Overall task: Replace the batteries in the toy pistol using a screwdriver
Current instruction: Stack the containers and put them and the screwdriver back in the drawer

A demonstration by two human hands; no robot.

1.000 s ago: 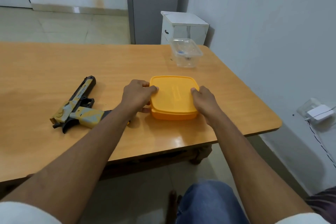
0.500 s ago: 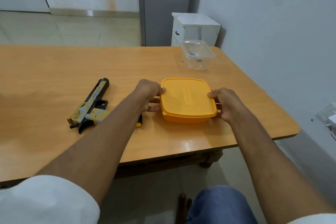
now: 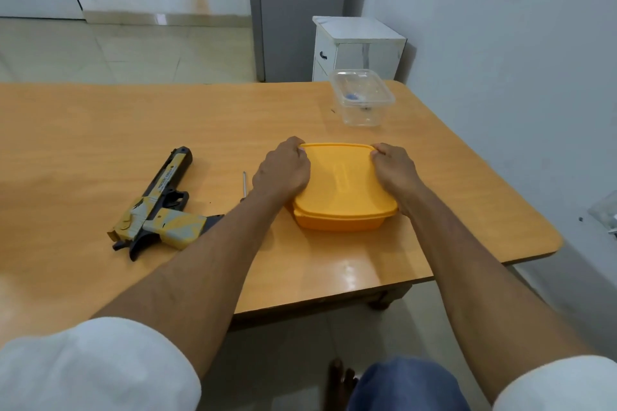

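Toy pistol (image 3: 160, 207) lies flat toward the left of the tabletop (image 3: 83, 130), near its front edge, untouched, well apart from both hands. Screwdriver (image 3: 244, 184): only the thin shaft shows, between pistol and left forearm; the handle is hidden under the arm.

Left hand (image 3: 282, 170) and right hand (image 3: 394, 170) both rest on the orange lidded box (image 3: 344, 190) near the front-right of the tabletop, fingers curled over the lid's two far corners, gripping it. Clear container (image 3: 362, 97) sits near the far-right corner, lid on, something small and blue inside.

Step in hand, as judged: opening the orange box, presumably for supplies. Next move calls for peeling the lid up from the far corners while holding the base down.

Versus half a second ago: hands have shifted from the box's sides to its far corners.
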